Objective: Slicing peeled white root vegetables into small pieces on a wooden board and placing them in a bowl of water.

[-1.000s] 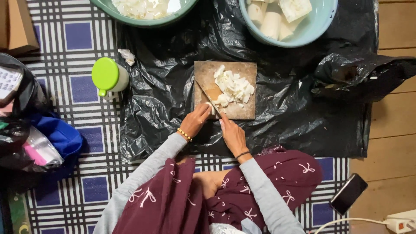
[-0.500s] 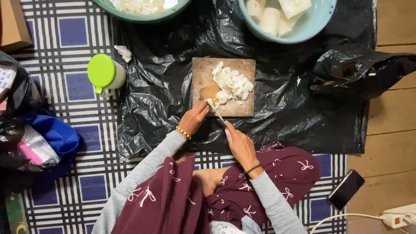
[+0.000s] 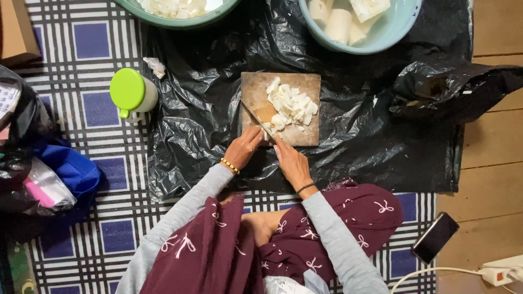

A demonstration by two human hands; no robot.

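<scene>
A small wooden cutting board (image 3: 305, 81) lies on a black plastic sheet (image 3: 201, 109). On it sits a pile of chopped white pieces (image 3: 291, 104). My left hand (image 3: 243, 147) is at the board's near edge and grips the handle of a knife (image 3: 256, 115), whose blade lies across the board's left part. My right hand (image 3: 291, 163) rests just right of it at the board's near edge, fingers toward the blade's base. Whether it touches the knife I cannot tell.
A green bowl (image 3: 180, 20) and a light blue bowl (image 3: 381, 38), both holding white chunks, stand at the far edge. A white container with a green lid (image 3: 131, 91) is left, bags (image 3: 38, 174) far left. A phone (image 3: 435, 237) and a power strip (image 3: 504, 269) lie at right.
The knife has shifted on the board and my right hand has moved back up to the board's near edge beside my left hand.
</scene>
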